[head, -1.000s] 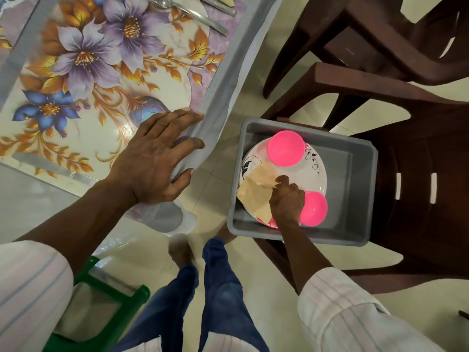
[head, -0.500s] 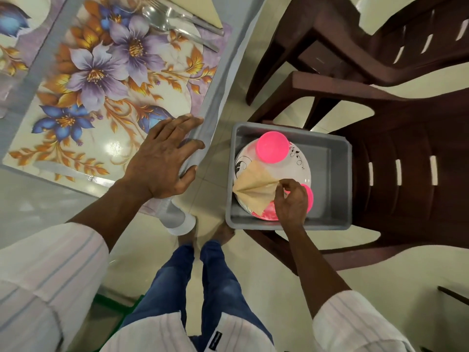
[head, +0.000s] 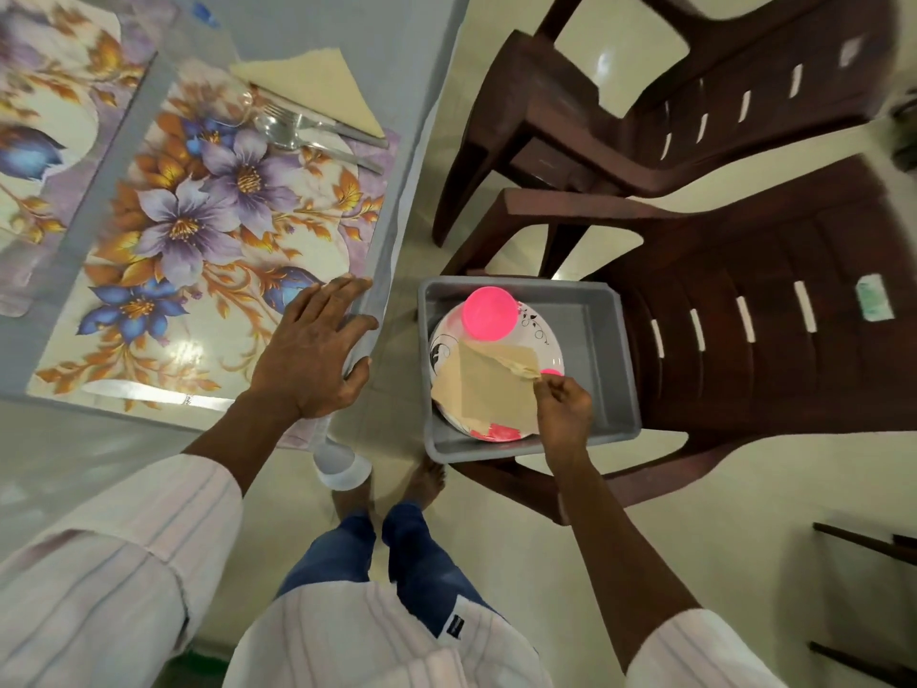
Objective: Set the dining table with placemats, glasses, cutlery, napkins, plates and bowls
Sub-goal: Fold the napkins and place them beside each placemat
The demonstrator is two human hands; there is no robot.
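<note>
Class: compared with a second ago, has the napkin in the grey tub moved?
Yes. The right hand has pinched the napkin and lifted its corner, so it now spreads wider over the plate.

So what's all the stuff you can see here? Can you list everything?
Floral placemats: two, purple and orange flowers, on the grey table.
Beige folded napkin: one, beside the cutlery.
Steel cutlery: silver, on the placemat's far end.
Grey plastic tub: one, on a chair.
White patterned plate: in the tub.
Pink plastic bowls: at least two, on the plate.
Beige napkin: one, lifted from the tub.
Brown plastic chairs: two, right of the table.
Left hand: flat on the table corner.
Right hand: fingers pinching the napkin.
</note>
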